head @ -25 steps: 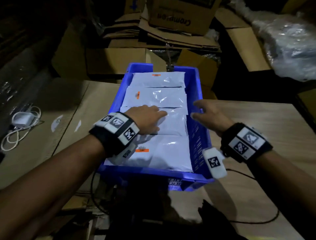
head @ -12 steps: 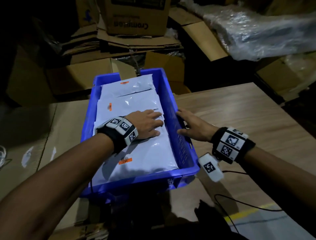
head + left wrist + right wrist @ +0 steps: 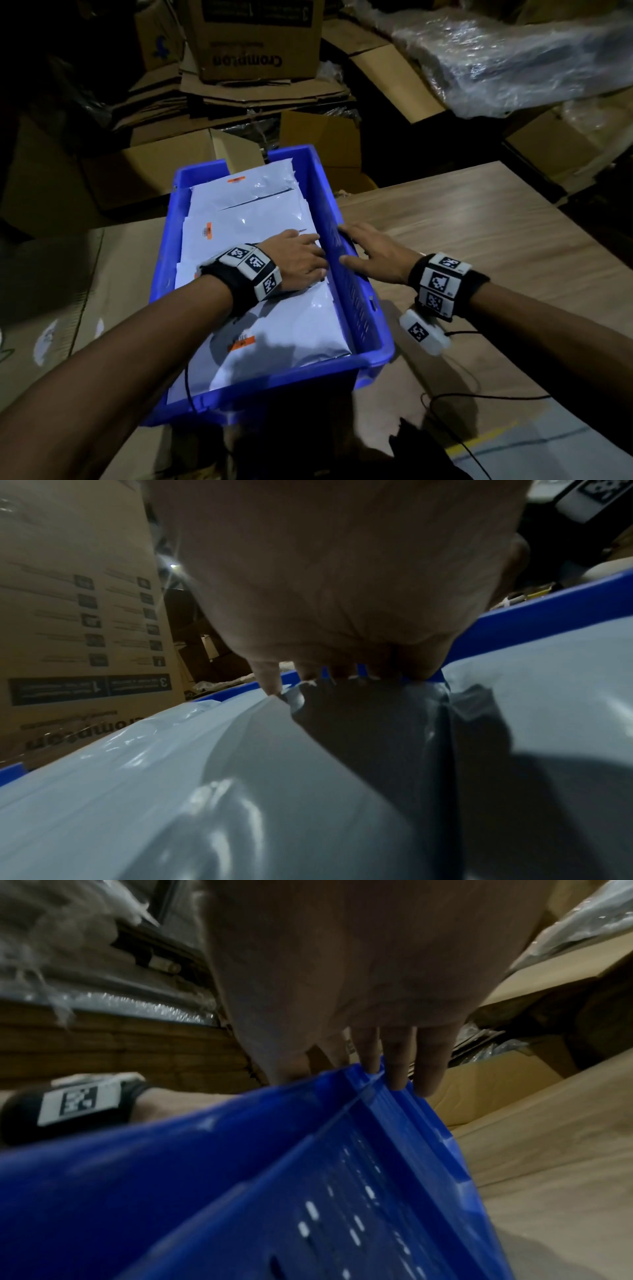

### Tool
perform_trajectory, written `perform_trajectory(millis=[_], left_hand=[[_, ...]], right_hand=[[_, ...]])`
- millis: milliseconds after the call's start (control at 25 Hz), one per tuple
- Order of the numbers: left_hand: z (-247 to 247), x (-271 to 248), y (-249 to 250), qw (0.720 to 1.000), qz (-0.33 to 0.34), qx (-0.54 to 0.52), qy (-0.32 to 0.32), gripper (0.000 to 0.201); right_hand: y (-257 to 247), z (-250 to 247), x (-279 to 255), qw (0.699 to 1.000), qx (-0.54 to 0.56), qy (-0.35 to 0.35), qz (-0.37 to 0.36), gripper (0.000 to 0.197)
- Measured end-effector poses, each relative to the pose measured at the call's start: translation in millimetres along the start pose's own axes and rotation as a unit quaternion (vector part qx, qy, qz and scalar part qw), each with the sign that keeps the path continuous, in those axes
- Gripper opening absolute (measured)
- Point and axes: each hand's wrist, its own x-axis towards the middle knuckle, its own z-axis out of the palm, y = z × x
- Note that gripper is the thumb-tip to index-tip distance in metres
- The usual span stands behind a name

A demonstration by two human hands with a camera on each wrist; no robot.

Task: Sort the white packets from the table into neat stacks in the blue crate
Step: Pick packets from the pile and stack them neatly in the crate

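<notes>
Packets in the blue crate could slip crooked if the flat-fingered left hand pushes hard while the right hand, fingers straight, rests on the rim.

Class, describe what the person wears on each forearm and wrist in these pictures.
Both forearms are bare, with no sleeves. Each wrist carries a black band set with white square blocks printed with black pixel-pattern markers. A white marker-tagged module hangs below the right wrist, and thin black cables trail off.
</notes>
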Motion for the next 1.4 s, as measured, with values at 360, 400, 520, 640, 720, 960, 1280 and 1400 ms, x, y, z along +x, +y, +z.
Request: perform_trajectory(millis=[360,400,520,640,720,960,1280,1400], left_hand=[[1.8,-1.6,-33.4,0.992,-0.010,-0.059,0.112,0.059],[0.3,4.2,-43.3,0.989,-0.022,-0.056,0.131,0.056],[1.5,28.1,-70.2,0.987,-0.067,0.011,0.147,0.052],[5.0,42.8,-86.2,0.999,-0.046,0.008,0.023,0.070],[11.1,46.3,-89.1,0.999,0.011,0.035,0.008,0.052],[30.4,48.5,-94.7,0.994,0.049,0.068,0.073,0.035],[31.0,45.6,-96.8,0.994,0.036,0.027,0.100,0.052],[17.5,50.3,-111.2,0.989,-0.044,-0.081,0.118,0.061]], right_hand=[[2.9,-10.7,25.4,1.000,0.004,0.019,-0.011,0.061],[2.5,-14.5,35.9,1.000,0.003,0.014,0.001,0.062],[5.9,-20.0,66.3,0.999,0.001,-0.003,0.032,0.068],[7.4,-13.4,79.5,0.999,0.020,-0.004,0.029,0.074],[8.5,-8.0,80.0,0.999,0.021,0.006,0.029,0.068],[10.8,-5.2,78.9,0.999,0.037,0.021,0.019,0.062],[17.1,1.7,82.9,0.998,0.049,0.021,0.016,0.063],[17.3,2.2,82.8,0.999,0.046,0.017,0.016,0.063]])
